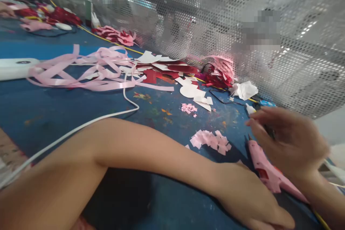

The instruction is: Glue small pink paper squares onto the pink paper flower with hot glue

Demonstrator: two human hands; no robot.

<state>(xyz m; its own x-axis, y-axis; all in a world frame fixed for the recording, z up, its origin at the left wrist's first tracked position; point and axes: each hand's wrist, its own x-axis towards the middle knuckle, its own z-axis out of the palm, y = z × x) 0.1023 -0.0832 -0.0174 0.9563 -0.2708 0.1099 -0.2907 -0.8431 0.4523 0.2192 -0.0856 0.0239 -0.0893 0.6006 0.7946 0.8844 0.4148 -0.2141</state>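
My left arm reaches across the table, and my left hand [254, 197] lies low at the right, back upward, beside the handle of a pink glue gun [265, 167]. Its fingers are mostly hidden. Slightly blurred, my right hand [292, 142] is raised over the glue gun, fingers curled and thumb and forefinger close together. What they pinch, if anything, I cannot make out. Left of the glue gun lies a cluster of small pink squares [211, 141]. Beyond it sits a little pile of tiny pink pieces [188, 108].
Tangled pink ribbon [99, 66] lies left, near a white device [17, 69] and a white cord [86, 125]. White and red scraps [164, 67] line the perforated metal panel [185, 28]. A crumpled white paper [245, 90] lies right. Another person's hand [5, 10] shows far left.
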